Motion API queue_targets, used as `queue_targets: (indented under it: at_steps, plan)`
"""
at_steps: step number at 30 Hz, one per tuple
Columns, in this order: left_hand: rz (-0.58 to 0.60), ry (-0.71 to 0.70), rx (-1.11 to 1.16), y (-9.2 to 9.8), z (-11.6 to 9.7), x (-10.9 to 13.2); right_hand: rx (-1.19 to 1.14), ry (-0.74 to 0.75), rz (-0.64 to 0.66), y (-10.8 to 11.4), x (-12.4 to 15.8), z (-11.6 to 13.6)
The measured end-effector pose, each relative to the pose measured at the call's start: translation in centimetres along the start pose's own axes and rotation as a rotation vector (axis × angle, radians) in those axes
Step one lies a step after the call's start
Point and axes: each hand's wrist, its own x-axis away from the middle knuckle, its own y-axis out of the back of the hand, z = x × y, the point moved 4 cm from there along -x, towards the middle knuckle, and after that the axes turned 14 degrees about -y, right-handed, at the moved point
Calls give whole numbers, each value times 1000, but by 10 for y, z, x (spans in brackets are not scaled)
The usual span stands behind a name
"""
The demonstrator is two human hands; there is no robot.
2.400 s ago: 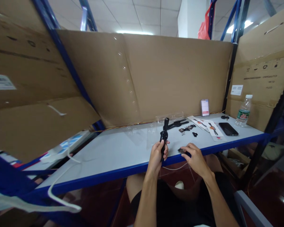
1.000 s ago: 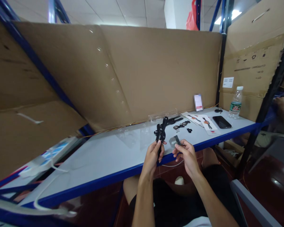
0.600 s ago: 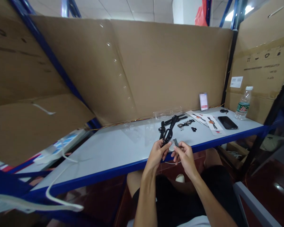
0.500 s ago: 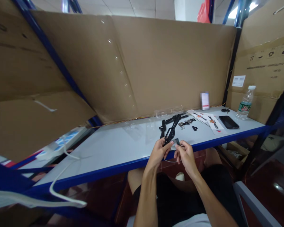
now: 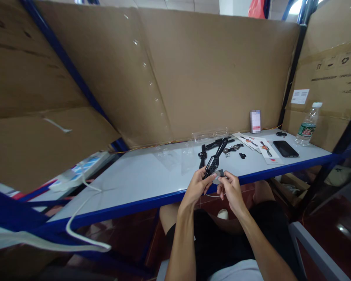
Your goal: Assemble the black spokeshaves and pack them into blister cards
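Note:
My left hand [image 5: 196, 186] is closed around the lower end of a black watch strap [image 5: 215, 158] that slants up to the right above the front edge of the pale table [image 5: 140, 181]. My right hand [image 5: 229, 188] pinches a small grey square piece [image 5: 218, 174] right against the strap's lower end. Both hands meet just over the table's blue front rim [image 5: 128, 210].
More black straps [image 5: 219, 142], small metal parts [image 5: 233, 148] and printed cards [image 5: 261, 147] lie behind my hands. A black phone [image 5: 286, 148] and a water bottle [image 5: 307, 124] sit at the right. Cardboard sheets [image 5: 210, 74] wall the back and sides. A white cable [image 5: 84, 218] hangs at the left.
My right hand lifted the small grey piece off the table and brought it to the strap. The strap tilted from upright to slanting right. The hands have closed together.

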Motion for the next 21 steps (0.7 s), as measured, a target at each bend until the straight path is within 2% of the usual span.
queue_targets:
  at_steps: [21]
  plan:
    - [67,-30,-61,2,4,0,51,13,-8,2,-3,0]
